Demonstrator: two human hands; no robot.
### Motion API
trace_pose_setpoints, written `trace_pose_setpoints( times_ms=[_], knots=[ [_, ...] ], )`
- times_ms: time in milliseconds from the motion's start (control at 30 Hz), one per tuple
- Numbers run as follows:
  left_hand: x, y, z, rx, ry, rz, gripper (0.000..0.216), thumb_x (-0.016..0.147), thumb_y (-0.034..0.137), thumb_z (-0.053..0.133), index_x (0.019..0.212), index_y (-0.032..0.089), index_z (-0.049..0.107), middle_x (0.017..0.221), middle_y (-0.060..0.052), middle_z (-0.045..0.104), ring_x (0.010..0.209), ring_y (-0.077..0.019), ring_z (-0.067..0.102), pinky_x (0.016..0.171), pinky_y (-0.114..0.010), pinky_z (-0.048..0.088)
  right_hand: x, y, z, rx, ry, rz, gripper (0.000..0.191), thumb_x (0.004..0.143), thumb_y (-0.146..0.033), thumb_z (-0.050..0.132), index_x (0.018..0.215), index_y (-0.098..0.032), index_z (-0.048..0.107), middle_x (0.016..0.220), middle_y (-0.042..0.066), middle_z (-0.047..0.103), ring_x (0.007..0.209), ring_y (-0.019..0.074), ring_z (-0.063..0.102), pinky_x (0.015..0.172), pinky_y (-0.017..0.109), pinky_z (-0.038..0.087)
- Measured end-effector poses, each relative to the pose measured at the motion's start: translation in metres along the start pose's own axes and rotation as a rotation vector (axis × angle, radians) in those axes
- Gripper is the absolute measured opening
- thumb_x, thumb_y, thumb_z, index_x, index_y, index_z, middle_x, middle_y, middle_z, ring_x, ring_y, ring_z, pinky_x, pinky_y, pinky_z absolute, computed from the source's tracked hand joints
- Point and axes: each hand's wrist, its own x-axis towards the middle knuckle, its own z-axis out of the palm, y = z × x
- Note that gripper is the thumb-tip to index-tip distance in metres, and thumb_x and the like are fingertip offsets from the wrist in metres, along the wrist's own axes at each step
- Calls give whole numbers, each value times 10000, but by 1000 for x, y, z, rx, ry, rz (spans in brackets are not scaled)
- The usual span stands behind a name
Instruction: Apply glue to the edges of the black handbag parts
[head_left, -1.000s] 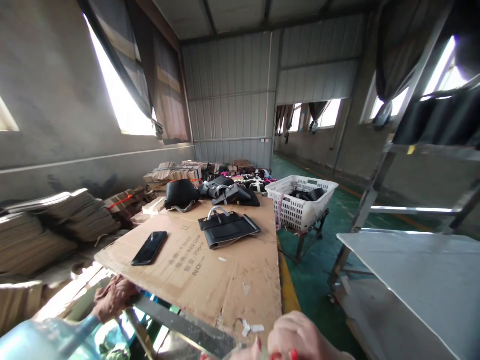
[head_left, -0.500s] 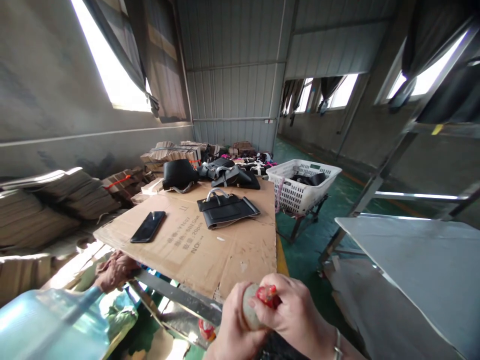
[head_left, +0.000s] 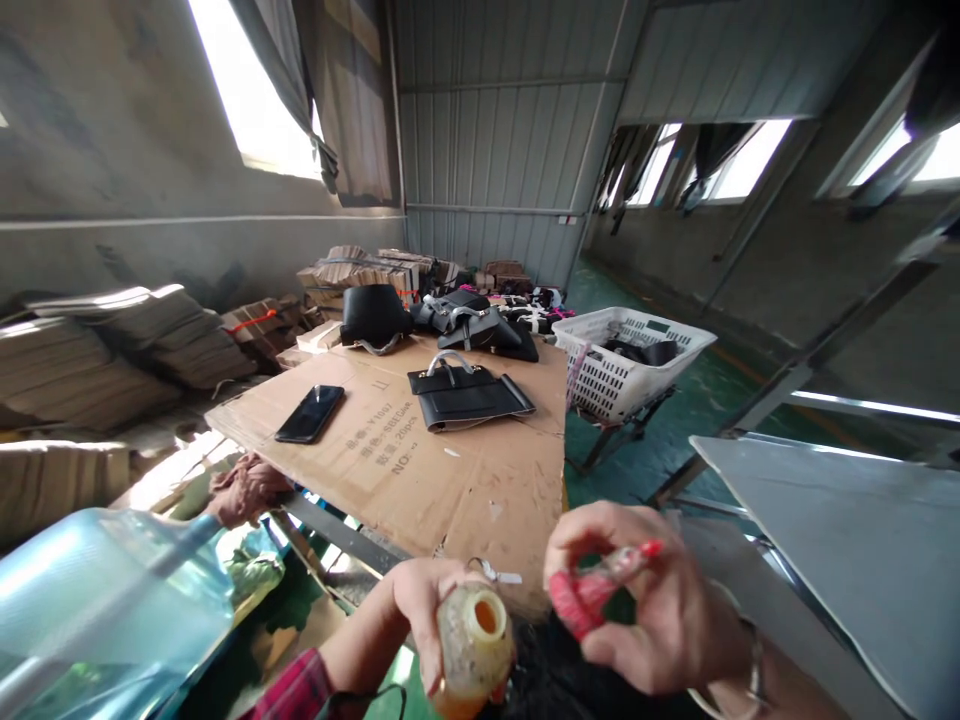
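Low in the view, my left hand [head_left: 424, 605] is wrapped round a cloudy, stained plastic bottle [head_left: 466, 660]. Its mouth is uncovered and tilted toward me, with amber inside. To the right, apart from the bottle, my right hand [head_left: 660, 600] pinches a red pointed nozzle cap [head_left: 589, 598] between thumb and fingers. Just beyond both hands is the cardboard-covered table [head_left: 480, 500]. On it lies a flat black handbag piece [head_left: 472, 400] with a grey-wrapped handle. A black phone [head_left: 310, 413] rests at the table's left.
More black bag pieces [head_left: 480, 328] are heaped at the table's far edge. A white plastic basket [head_left: 600, 385] stands to the right, and a grey-topped table [head_left: 847, 520] is nearer. A large blue water jug [head_left: 112, 590] is at lower left. Bundled stacks [head_left: 97, 350] line the left wall.
The red cap has come off the bottle. My right hand has moved right and up with it, while my left hand keeps the bottle, now with its mouth showing. The view has shifted slightly.
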Motion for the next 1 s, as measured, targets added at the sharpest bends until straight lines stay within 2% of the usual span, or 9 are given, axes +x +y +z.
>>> trace_pose_setpoints(
  times_ms=[67,133,200,367,500,633,833,933,1000],
  knots=[
    [-7,-9,1,-37,-7,33,773,255,488,979,886,117,731,824,-71,711,746,-249,661,711,-359,564,-4,-7,-16,182,205,31,369,714,-546,813,911,-259,690,666,37,660,554,183,595,526,310,506],
    [-15,-15,-1,-48,185,124,712,323,332,994,941,141,695,862,-47,700,745,-194,630,697,-296,541,-6,-12,-34,279,438,-31,414,682,-635,811,865,-279,705,649,38,616,564,178,565,511,303,489],
    [-20,-16,-6,-29,412,198,718,376,329,982,985,152,647,879,-47,688,753,-184,623,675,-278,526,-6,-9,-50,225,529,-36,378,670,-584,838,837,-266,719,682,48,619,609,180,578,530,292,497],
    [-15,-13,-38,148,948,291,756,532,444,913,1134,160,553,956,-46,623,890,-222,605,818,-342,509,3,56,-48,-139,109,435,192,719,-278,741,889,-194,714,786,43,660,716,193,639,656,300,534],
    [-3,-27,-67,237,1191,310,831,542,394,896,1247,158,524,1082,-83,640,1059,-297,604,972,-426,477,9,124,-13,-468,-40,521,125,700,-173,635,803,-170,708,843,57,651,732,189,628,695,309,500],
    [1,-44,-81,294,1328,273,859,561,364,873,1308,159,504,1157,-113,657,1150,-333,601,1024,-469,461,13,158,13,-490,7,575,231,740,-225,710,954,-176,638,771,20,671,701,182,635,686,295,485],
    [-9,-39,-72,382,1399,212,952,472,338,908,1311,116,518,1310,-200,611,1268,-377,537,1130,-519,358,7,182,27,-633,33,441,234,785,-357,744,759,-215,560,738,16,649,677,190,609,650,305,463],
    [-27,-46,-56,295,1507,378,911,475,355,926,1290,162,567,1330,-167,622,1282,-341,540,1138,-489,360,0,191,31,-599,60,367,269,869,-470,633,804,-209,615,817,59,660,712,210,637,683,337,506],
    [-46,-65,-45,125,1735,562,645,613,431,869,1162,193,628,1132,-94,704,1104,-252,637,1041,-410,451,-5,194,34,-535,105,356,366,914,-548,532,898,-199,642,839,76,670,708,216,659,686,350,531]
  ],
)
